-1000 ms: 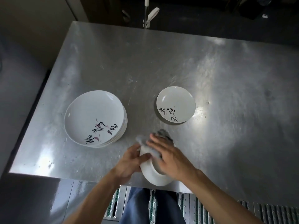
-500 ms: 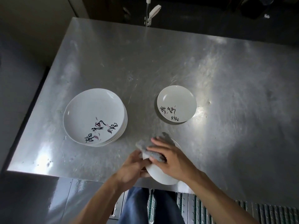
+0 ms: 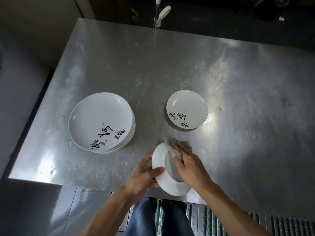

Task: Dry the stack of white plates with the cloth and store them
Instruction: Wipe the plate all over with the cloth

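Near the table's front edge my left hand (image 3: 144, 176) grips the left rim of a small white plate (image 3: 167, 182), which is turned underside up and tilted. My right hand (image 3: 188, 165) presses a grey cloth (image 3: 179, 146) against the plate's far side with fairly straight fingers; most of the cloth is hidden under them. A stack of larger white plates (image 3: 100, 121) with black calligraphy stands at the left. A single small white plate (image 3: 187, 109) with the same writing lies face up to the right of the middle.
The steel table (image 3: 170, 65) stretches far back and right. Its front edge runs just below my hands, with a metal grating (image 3: 213, 218) on the floor beyond. A white-handled tool (image 3: 163, 11) stands behind the table's far edge.
The held plate has turned so more of its underside shows. My right hand with the cloth has slid from the plate's left part toward its far right side.
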Available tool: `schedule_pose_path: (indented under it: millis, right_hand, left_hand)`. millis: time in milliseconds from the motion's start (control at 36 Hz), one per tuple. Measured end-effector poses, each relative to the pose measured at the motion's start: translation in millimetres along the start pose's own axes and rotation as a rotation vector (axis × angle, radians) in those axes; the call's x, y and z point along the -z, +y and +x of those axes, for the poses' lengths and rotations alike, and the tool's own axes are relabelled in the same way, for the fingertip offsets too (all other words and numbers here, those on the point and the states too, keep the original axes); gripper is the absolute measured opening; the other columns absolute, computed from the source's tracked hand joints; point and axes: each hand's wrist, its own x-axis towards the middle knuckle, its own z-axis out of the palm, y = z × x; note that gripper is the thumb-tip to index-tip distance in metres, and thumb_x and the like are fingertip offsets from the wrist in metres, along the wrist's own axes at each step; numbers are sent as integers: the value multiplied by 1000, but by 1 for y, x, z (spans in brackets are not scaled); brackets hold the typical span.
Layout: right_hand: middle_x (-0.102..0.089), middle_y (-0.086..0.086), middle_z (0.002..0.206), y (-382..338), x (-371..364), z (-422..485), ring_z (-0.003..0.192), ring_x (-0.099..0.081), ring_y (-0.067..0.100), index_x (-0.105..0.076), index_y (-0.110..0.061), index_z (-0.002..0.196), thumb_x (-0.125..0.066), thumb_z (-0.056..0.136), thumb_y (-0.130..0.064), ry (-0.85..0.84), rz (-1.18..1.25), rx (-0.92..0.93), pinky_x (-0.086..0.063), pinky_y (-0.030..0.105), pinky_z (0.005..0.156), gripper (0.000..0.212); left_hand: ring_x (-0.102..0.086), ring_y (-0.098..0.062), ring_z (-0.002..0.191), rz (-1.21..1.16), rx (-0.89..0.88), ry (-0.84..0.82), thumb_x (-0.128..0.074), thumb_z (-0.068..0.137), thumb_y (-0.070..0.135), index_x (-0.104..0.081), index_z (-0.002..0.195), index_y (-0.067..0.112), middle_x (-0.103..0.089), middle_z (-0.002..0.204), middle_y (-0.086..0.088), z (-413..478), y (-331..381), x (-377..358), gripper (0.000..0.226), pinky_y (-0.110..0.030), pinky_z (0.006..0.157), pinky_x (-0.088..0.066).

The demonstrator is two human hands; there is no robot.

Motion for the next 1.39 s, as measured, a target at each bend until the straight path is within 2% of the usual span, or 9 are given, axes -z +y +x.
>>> schedule_pose_path:
  millis: [167, 333, 528, 639, 722, 861, 1056, 1194, 1389]
  right_hand:
    - [-60, -15, 128, -5, 1, -4, 115, -61, 12, -55, -44, 136, -44, 103, -47, 17, 155, -232, -41, 4, 79, 35]
    - [-37, -13, 158, -31, -10, -17, 149, -18, -3, -56, -34, 141, -46, 105, -40, -160, 149, 116, -23, 30, 123, 38]
    - [-38, -6, 159, -23, -5, 1, 146, -37, 16, -52, -31, 146, -45, 105, -38, -20, -25, 13, -32, 31, 119, 42]
    - [-41, -3, 158, -26, -17, -2, 150, -26, 12, -53, -28, 145, -43, 106, -38, -133, -137, 271, -17, 32, 125, 42]
    - [-52, 0, 147, -21, -9, 8, 139, -43, 23, -53, -27, 145, -46, 105, -33, 39, -87, -1, -36, 36, 114, 41]
    - [-43, -9, 156, -23, -11, 7, 147, -30, 7, -53, -33, 145, -40, 106, -41, -99, -100, 193, -25, 30, 121, 41]
    - [-66, 2, 127, -18, 4, 8, 110, -67, 23, -45, -40, 142, -36, 104, -53, -69, 57, -195, -48, 22, 74, 41]
    - [-50, -10, 151, -35, -6, -8, 132, -52, 8, -42, -40, 150, -40, 104, -50, -75, 191, -84, -43, 18, 102, 47]
    - [-31, -13, 160, -42, -19, -5, 151, -17, -1, -52, -32, 143, -46, 105, -38, -191, 80, 269, -19, 26, 124, 39]
  left_hand:
    - [-72, -30, 92, -120, 25, -18, -70, 78, 12, -54, 120, 10, -71, 108, -13, -3, -16, 5, 45, -44, 72, -61]
    - [-68, -34, 103, -51, 31, -35, -71, 80, 14, -59, 130, 6, -69, 122, -23, 5, -1, 12, 53, -54, 95, -53]
    - [-69, -30, 94, -3, 48, -50, -73, 86, 3, -58, 133, 11, -69, 116, -19, 6, 7, 15, 51, -39, 71, -59]
    - [-68, -32, 97, -1, 28, -55, -72, 83, 0, -57, 132, 7, -68, 117, -24, 5, 7, 10, 51, -42, 77, -58]
    - [-70, -28, 94, -81, 35, -29, -72, 86, -3, -57, 130, 11, -69, 113, -15, 4, 4, 7, 49, -40, 70, -61]
    - [-71, -27, 92, -154, 2, -65, -71, 83, -5, -53, 121, 11, -70, 108, -13, 2, -1, 1, 45, -37, 63, -59]
    - [-70, -30, 92, -290, -65, 44, -72, 75, 0, -53, 123, 17, -68, 114, -16, 4, -5, 8, 54, -50, 78, -59]
    - [-68, -31, 86, -244, 35, -49, -70, 81, 30, -57, 128, 10, -70, 109, -20, 4, 11, 25, 53, -44, 73, -59]
    - [-71, -34, 99, -25, 45, -48, -70, 85, 11, -54, 132, -2, -71, 118, -25, 7, 15, 26, 51, -45, 80, -62]
